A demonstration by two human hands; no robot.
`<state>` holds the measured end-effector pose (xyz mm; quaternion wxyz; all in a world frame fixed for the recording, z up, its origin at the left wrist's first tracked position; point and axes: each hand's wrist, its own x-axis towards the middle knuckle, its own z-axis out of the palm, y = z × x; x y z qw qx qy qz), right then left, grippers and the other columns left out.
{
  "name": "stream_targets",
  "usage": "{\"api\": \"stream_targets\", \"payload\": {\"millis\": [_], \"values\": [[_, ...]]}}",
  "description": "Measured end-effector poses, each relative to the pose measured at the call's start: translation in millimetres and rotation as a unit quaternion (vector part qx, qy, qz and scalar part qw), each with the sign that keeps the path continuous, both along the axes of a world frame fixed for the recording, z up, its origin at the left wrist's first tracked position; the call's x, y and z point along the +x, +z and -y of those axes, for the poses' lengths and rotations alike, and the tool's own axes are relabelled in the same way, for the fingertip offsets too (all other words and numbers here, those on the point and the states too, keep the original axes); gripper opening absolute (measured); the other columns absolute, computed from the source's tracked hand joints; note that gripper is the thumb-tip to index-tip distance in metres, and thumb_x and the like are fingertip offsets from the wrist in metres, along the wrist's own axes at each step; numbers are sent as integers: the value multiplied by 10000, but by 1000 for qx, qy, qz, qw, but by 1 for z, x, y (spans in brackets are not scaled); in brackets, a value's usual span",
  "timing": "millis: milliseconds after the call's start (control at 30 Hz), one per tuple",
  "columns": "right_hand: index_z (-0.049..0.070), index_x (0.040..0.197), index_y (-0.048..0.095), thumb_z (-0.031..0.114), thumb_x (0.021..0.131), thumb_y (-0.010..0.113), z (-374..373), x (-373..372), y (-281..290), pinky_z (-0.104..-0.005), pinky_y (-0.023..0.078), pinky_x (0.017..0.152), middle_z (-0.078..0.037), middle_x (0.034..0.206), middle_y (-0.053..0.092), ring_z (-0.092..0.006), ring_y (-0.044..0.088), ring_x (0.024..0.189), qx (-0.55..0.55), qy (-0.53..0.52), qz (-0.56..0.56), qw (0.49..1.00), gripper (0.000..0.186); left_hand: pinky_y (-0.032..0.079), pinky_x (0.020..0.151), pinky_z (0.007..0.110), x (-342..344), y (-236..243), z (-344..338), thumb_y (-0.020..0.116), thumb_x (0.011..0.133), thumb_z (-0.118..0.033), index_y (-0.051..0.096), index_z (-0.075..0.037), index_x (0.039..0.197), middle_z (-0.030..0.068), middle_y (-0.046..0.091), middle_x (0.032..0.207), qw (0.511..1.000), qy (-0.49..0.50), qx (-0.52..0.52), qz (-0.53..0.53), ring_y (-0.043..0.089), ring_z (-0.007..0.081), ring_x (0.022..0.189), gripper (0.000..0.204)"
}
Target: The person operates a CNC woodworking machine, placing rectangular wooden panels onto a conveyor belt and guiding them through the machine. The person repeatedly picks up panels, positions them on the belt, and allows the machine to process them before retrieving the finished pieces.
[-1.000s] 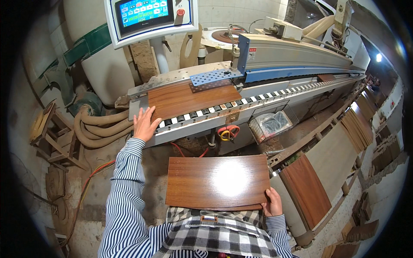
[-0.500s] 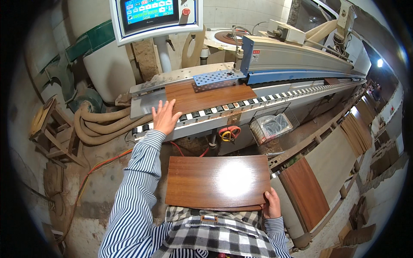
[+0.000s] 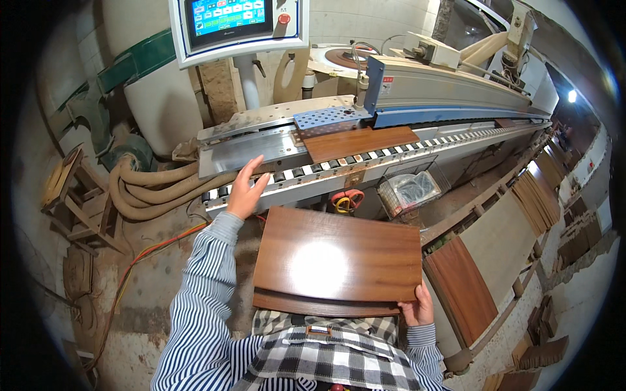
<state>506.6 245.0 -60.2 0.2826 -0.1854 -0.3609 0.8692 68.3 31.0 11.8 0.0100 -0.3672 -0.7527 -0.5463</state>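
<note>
My left hand is raised with its fingers apart, holding nothing, just in front of the machine's roller edge. Farther ahead, a brown wood-grain panel lies on the machine's feed track, partly under a blue perforated guard. Against my front is another brown panel, glossy where light falls on it. Its near right corner is gripped by my right hand, thumb on top. Below it the edge of a second brown panel shows; what supports that one is hidden.
A control screen with a red button stands at the back left. Ribbed hoses curve at the left beside a wooden stool. A wire basket hangs from the machine. More panels lie on a roller conveyor at the right.
The panel on the track has slid right, away from my left hand, which has come off it. My right hand has lifted and shifted the upper held panel, baring the one beneath.
</note>
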Motion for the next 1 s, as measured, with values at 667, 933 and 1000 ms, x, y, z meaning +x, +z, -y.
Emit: {"api": "stream_targets", "payload": {"millis": [667, 933, 1000], "values": [[51, 1428, 292, 248, 968, 493, -10, -176, 51, -388, 462, 969, -199, 1364, 459, -299, 540, 1167, 44, 80, -27, 995, 539, 133, 1136, 486, 12, -2, 97, 598, 854, -435, 502, -74, 1320, 175, 423, 1411, 910, 207, -302, -193, 345, 320, 1340, 597], [-33, 1317, 441, 189, 951, 535, -34, -3, -66, -233, 452, 719, -27, 979, 566, -91, 525, 831, 330, -127, 298, 887, 438, 79, 1130, 530, -21, 11, 53, 666, 765, -496, 580, -43, 1184, 148, 523, 1310, 899, 267, -312, -151, 364, 308, 1325, 623], [-36, 1311, 451, 227, 961, 517, -17, 13, -74, -266, 430, 880, -76, 1142, 560, -140, 527, 1016, 292, -68, 327, 896, 443, 87, 1128, 533, -23, 18, 50, 689, 747, -493, 582, -50, 1126, 135, 531, 1265, 900, 254, -325, -139, 366, 298, 1313, 593]]}}
